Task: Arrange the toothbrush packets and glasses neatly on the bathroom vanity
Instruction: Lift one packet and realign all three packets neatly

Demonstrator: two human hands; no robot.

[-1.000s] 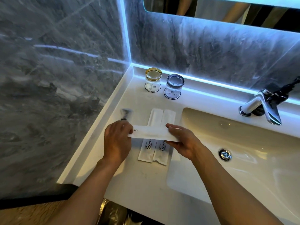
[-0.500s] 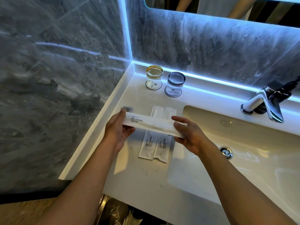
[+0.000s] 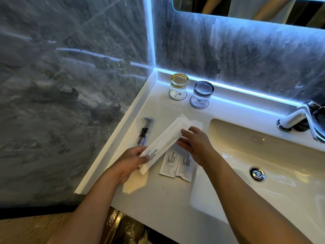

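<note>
I'm seeing the white counter (image 3: 158, 199) carrying a sink (image 3: 263, 155) at right. Left hand (image 3: 130, 164) is gripping the lower end of a toothbrush packet (image 3: 167, 138); right hand (image 3: 197, 143) is pinching its upper part, packet slanting above the counter. Two more packets (image 3: 175, 164) are lying side by side underneath. Two glasses (image 3: 190, 90) are sitting upside down on coasters near the back wall.

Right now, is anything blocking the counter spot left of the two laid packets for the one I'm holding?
Partly: a wrapped razor lies by the counter's left edge; the held packet must fit between it and the laid packets.
</note>
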